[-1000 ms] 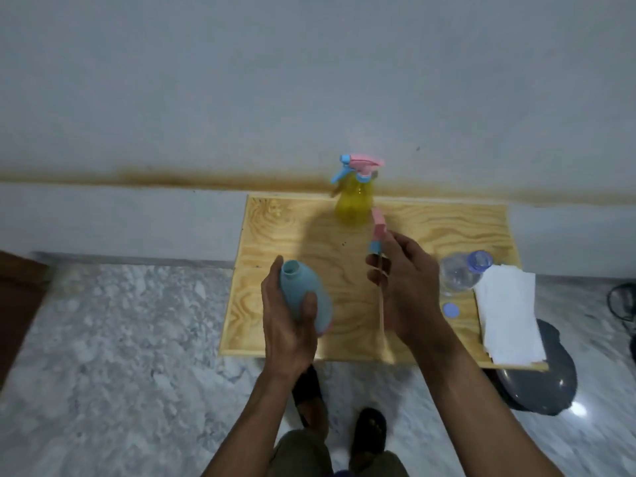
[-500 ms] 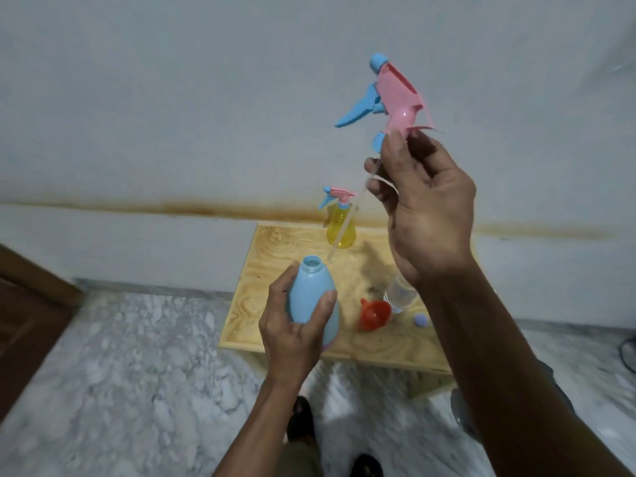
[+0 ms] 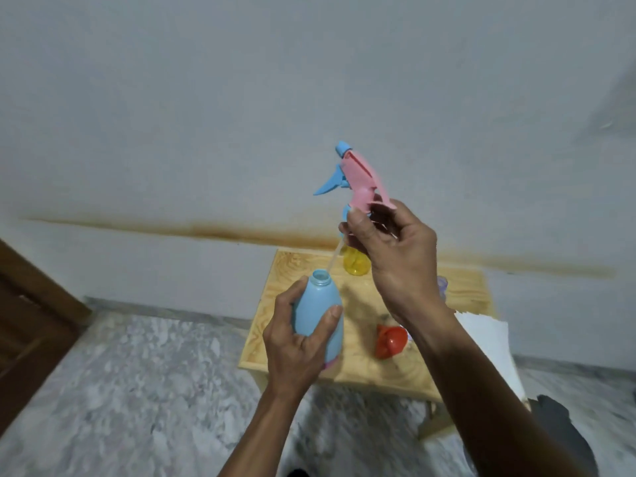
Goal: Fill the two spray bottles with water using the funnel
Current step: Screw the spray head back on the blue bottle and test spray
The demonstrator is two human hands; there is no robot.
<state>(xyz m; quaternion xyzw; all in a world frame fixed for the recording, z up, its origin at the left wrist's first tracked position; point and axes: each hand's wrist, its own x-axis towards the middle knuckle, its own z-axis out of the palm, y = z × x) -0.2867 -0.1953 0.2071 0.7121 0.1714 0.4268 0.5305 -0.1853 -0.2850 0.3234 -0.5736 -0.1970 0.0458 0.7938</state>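
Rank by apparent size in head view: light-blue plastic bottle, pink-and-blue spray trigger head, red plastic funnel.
1. Light-blue plastic bottle, largest.
2. Pink-and-blue spray trigger head, somewhat smaller, though both are held near the camera.
3. Red plastic funnel, smallest, but farther away and partly hidden, so unsure.

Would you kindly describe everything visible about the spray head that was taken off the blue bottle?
The spray head looks plastic: pink body, blue nozzle tip and trigger, blue collar, pale dip tube. The right hand pinches it at the collar, tilted, nozzle up. Its tube slants down toward the open mouth of the blue bottle, held in the left hand.
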